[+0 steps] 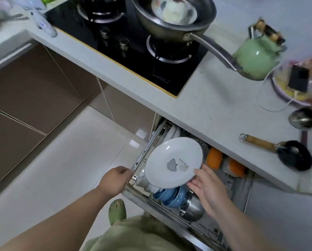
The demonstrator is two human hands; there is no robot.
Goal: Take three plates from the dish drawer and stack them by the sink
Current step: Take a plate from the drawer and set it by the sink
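A white plate [173, 160] with a grey leaf print is tilted above the pulled-out dish drawer [229, 185] under the counter. My right hand [206, 187] holds the plate at its lower right rim. My left hand [115, 180] rests on the drawer's left front corner by the metal rail. More white plates [172, 132] stand on edge in the rack behind the held plate. Blue bowls [171, 195] and a steel cup [192, 210] lie in the drawer's front part. The sink is not in view.
On the grey counter [202, 109] are a black gas hob [133, 51], a wok [171, 15] with a long handle, a green kettle [254, 57], a steel ladle [303, 117] and a black pan [294, 157]. Orange items [214, 158] sit in the drawer. My green slipper [117, 211] is on the tiled floor.
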